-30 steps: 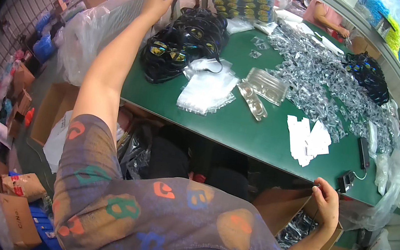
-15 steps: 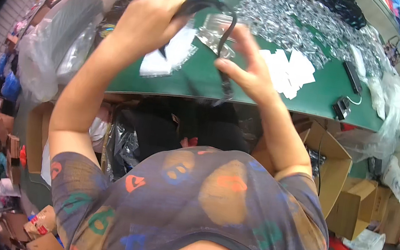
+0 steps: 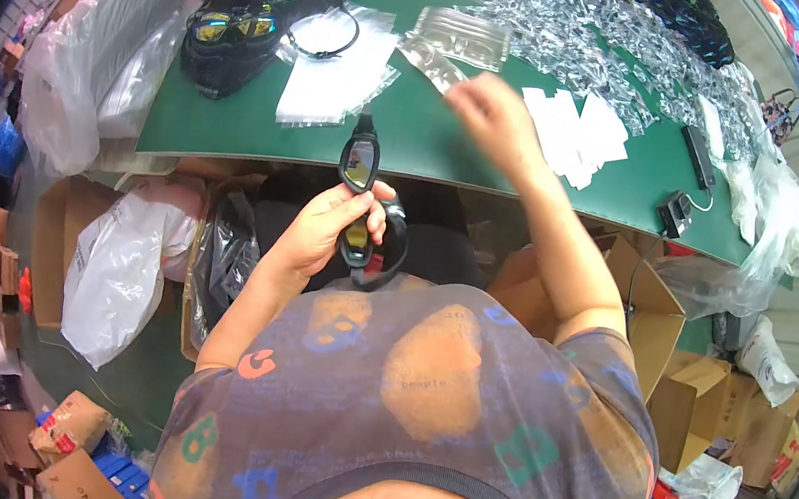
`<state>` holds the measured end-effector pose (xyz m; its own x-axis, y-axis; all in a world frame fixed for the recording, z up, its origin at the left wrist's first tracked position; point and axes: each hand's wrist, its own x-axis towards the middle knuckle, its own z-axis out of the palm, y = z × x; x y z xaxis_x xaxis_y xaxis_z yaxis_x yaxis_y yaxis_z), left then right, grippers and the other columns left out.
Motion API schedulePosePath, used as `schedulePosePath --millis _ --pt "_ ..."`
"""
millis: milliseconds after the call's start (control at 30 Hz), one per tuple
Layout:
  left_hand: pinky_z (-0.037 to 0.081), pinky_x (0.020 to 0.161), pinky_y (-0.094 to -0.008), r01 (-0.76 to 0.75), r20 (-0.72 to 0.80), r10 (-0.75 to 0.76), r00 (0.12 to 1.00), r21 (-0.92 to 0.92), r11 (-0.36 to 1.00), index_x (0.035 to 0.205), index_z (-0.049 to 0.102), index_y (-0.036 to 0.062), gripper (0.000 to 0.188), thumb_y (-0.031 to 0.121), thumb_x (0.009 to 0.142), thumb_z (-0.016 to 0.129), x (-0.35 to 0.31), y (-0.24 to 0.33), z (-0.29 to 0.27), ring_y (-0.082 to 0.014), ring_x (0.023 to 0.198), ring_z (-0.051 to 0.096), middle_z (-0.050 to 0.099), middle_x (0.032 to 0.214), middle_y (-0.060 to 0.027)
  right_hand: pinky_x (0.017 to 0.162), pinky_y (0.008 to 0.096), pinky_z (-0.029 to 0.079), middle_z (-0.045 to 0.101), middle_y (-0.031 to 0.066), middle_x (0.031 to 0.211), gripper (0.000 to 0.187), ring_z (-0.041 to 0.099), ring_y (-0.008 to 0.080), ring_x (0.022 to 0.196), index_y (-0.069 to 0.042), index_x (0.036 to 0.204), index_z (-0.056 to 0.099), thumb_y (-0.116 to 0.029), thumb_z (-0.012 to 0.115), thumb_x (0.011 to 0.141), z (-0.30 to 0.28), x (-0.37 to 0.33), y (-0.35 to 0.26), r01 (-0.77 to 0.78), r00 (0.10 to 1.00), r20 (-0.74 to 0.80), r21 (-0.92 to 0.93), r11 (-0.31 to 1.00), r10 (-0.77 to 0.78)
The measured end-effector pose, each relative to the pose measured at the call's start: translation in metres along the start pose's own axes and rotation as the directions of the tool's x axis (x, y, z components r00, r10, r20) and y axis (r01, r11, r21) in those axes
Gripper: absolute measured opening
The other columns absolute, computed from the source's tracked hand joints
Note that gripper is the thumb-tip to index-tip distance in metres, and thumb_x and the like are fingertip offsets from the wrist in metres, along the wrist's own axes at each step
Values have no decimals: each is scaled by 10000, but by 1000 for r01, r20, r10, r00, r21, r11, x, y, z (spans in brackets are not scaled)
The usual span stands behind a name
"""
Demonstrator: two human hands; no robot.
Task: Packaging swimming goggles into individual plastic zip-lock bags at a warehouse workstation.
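Just in front of my chest, my left hand (image 3: pixel 327 225) grips a pair of black swim goggles (image 3: pixel 359 164) by the middle. Their yellowish mirrored lenses face up, one above the fingers and one below, and the dark strap loops beside the hand. Above the green table, my right hand (image 3: pixel 496 126) has its fingers curled together. Its fingertips are at the end of a clear plastic piece (image 3: pixel 431 62); whether they pinch anything is hidden. A clear plastic case (image 3: pixel 463 38) lies just beyond.
On the green table (image 3: pixel 233 132), black goggles (image 3: pixel 237 26) are piled at the left beside white sheets in clear bags (image 3: pixel 330 84). White papers (image 3: pixel 576 136) lie right of centre. Small clear pieces (image 3: pixel 568 40) cover the back. Cardboard boxes (image 3: pixel 648 318) stand below.
My left hand has come down from above the table toward my chest with the goggles. My right hand has left the strap and now has its fingers curled near the clear plastic piece.
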<state>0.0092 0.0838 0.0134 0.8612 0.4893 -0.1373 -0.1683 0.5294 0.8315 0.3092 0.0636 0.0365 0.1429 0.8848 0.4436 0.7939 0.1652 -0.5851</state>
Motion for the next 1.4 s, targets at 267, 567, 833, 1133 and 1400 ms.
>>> schedulePosePath --millis 267,567,833,1133,1400 --pt "517 790 -335 -75 -39 74 996 -12 997 1242 571 -23 307 234 1079 523 -4 15 -4 -172 818 591 588 839 -43 720 487 573 740 148 844 312 727 355 802 -77 906 751 -376 663 921 -4 71 47 89 952 286 -611 786 114" --pt "510 778 -333 -117 -71 116 991 -10 993 1242 557 -19 300 232 1086 509 -4 24 -8 -168 794 585 582 822 -38 743 510 565 719 206 846 220 720 394 840 -64 1018 710 -205 543 989 -16 57 28 38 988 141 -606 794 60" --pt "559 748 -343 -202 -186 196 963 -14 979 1260 558 -12 293 217 1088 497 21 27 -12 -165 814 613 600 876 -49 765 411 527 688 140 921 275 666 347 882 -46 964 699 -318 664 978 -44 21 -49 -11 1000 1 -245 969 11" --pt "499 914 -301 -320 -181 316 931 8 947 1386 509 34 494 406 1064 557 44 20 8 -134 1018 602 621 1099 -44 801 363 558 727 148 1023 334 727 264 913 -52 1331 589 -116 620 1004 28 -25 -113 -59 998 29 291 955 53" --pt "533 818 -302 -432 -119 528 841 441 787 1410 490 1 345 127 1091 459 40 11 -4 -147 895 629 625 1060 -73 700 310 510 630 41 813 474 611 153 731 -55 1414 539 -129 694 972 19 -30 -110 -97 978 209 347 933 24"
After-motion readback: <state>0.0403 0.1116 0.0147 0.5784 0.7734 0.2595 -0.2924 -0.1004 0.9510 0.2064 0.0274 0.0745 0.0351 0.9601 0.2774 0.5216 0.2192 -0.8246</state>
